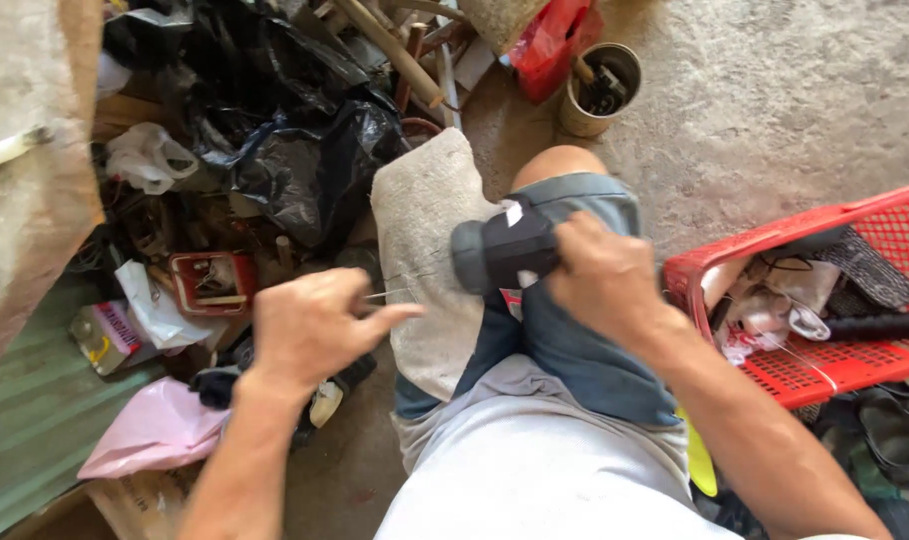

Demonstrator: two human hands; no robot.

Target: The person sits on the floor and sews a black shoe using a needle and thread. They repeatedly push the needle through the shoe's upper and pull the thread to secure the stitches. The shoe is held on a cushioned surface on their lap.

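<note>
While hands work apart, right hand [605, 275] clamped on dark grey power tool [500, 253], left hand [315, 325] pinching thin wire [387, 294]

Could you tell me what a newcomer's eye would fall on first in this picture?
Probably the right hand at the centre, gripping a dark power tool against a pale cloth draped over the knee, while the left hand pinches a thin wire. Next, the red basket at right and the black bags heaped upper left.

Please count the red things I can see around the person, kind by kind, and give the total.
Red plastic basket: 1
Red bag: 1
Small red open box: 1
Total: 3
</note>
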